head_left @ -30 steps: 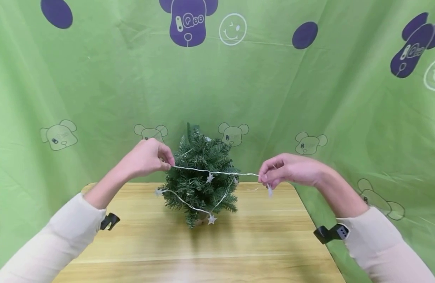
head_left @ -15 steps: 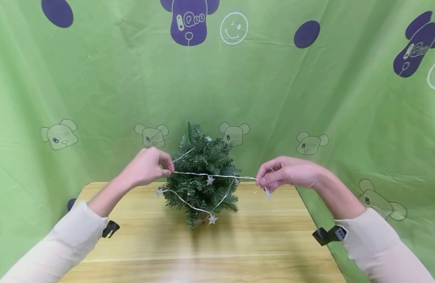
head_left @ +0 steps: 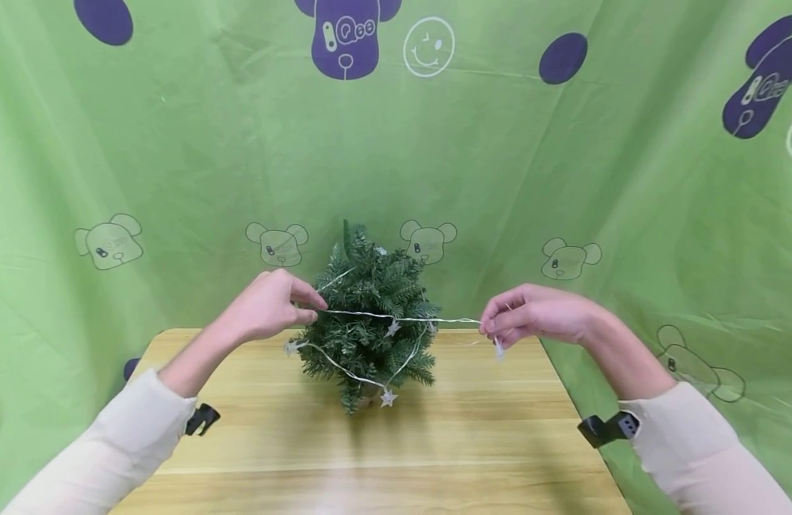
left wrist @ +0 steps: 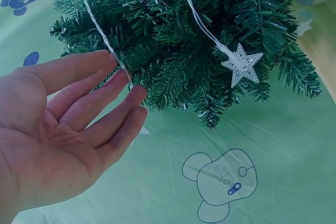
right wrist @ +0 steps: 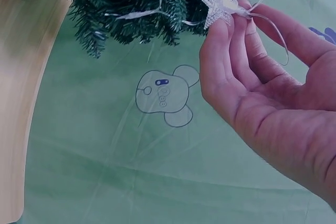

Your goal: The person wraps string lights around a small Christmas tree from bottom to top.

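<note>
A small green artificial tree (head_left: 370,300) stands on the table, with a white star light string (head_left: 363,375) draped across its front. My left hand (head_left: 271,306) is at the tree's left side, thumb and index apart; in the left wrist view the relaxed fingers of that hand (left wrist: 79,114) touch the wire (left wrist: 100,30). To the right of the tree my right hand (head_left: 540,315) pinches the string's other stretch. In the right wrist view a star (right wrist: 219,2) sits at the fingertips of this hand (right wrist: 273,77), and a thin wire loop hangs beside them.
The wooden table (head_left: 370,465) extends in front of and beside the tree. Behind it hangs a green cloth (head_left: 241,143) with purple and outlined bear prints. Black straps (head_left: 608,429) are on both wrists.
Both hands are lower than a second ago. The right hand has shifted slightly right since the last frame, and the left thumb and index have parted on the string.
</note>
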